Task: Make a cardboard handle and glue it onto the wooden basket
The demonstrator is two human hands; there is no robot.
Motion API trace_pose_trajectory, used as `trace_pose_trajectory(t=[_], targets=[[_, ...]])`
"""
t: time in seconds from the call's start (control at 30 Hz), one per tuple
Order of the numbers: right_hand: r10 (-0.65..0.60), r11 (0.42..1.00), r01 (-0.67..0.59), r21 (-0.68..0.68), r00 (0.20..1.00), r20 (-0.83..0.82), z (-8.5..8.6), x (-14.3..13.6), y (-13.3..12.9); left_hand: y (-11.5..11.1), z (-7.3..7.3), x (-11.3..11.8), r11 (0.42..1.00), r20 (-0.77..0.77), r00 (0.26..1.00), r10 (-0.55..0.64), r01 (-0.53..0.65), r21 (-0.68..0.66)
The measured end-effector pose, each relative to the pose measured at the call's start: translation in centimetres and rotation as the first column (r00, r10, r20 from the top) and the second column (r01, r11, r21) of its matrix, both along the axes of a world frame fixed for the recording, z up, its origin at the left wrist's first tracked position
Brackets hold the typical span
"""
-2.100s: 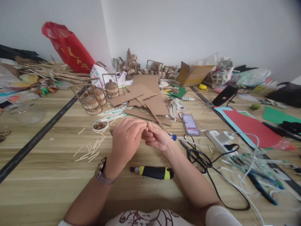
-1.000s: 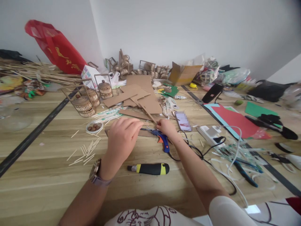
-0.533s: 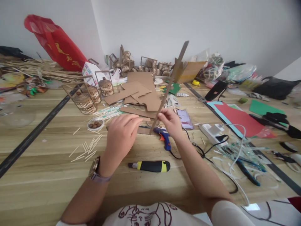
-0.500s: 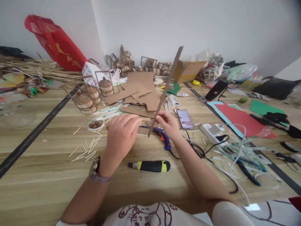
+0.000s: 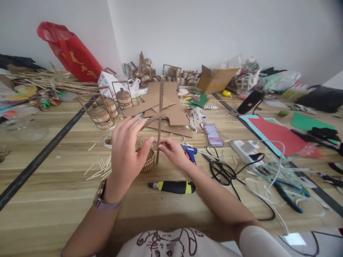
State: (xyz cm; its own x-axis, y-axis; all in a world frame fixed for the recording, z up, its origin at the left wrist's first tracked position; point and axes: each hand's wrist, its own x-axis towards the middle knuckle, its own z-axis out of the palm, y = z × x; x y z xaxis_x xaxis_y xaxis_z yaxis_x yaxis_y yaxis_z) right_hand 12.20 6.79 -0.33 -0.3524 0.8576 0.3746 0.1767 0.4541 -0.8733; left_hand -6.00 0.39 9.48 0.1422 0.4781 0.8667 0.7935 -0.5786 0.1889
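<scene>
My right hand (image 5: 171, 150) pinches a long, narrow cardboard strip (image 5: 161, 103), which stands nearly upright. The strip's lower end comes down beside a small round woven basket (image 5: 150, 160) on the table. My left hand (image 5: 128, 150) is raised at the basket's left side, thumb apart from the fingers, and hides part of it. A second brown strip (image 5: 153, 119) reaches from near my left fingertips toward the upright one; whether they touch I cannot tell. A blue glue gun (image 5: 190, 151) lies just beyond my right wrist. Nearer me is a black and yellow utility knife (image 5: 175, 187).
Cardboard pieces (image 5: 173, 103) lie stacked ahead, with lidded baskets (image 5: 100, 116) at left. Small sticks (image 5: 98, 171) are scattered left of my left hand. Black scissors (image 5: 221, 171), a phone (image 5: 213, 135) and a power strip (image 5: 245, 151) with cables lie on the right.
The long strip has swung from a rightward tilt to nearly upright and shifted left. My left hand has opened and risen. The round basket now shows between my hands, and the scissors are visible.
</scene>
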Motion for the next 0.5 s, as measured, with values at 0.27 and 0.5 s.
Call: trace_pose_trajectory(t=[0.27,0.5], targets=[[-0.005,0.999,0.007,-0.035,0.999,0.043,-0.4,-0.1,-0.8,-1.7,-5.8,-3.4,0.985,0.438,0.899,0.015,0.062,-0.16],[-0.003,0.997,0.009,-0.08,0.997,0.078,-0.9,-0.5,-1.1,-2.1,-13.7,-2.5,0.699,0.672,0.735,0.095,0.431,-0.57]])
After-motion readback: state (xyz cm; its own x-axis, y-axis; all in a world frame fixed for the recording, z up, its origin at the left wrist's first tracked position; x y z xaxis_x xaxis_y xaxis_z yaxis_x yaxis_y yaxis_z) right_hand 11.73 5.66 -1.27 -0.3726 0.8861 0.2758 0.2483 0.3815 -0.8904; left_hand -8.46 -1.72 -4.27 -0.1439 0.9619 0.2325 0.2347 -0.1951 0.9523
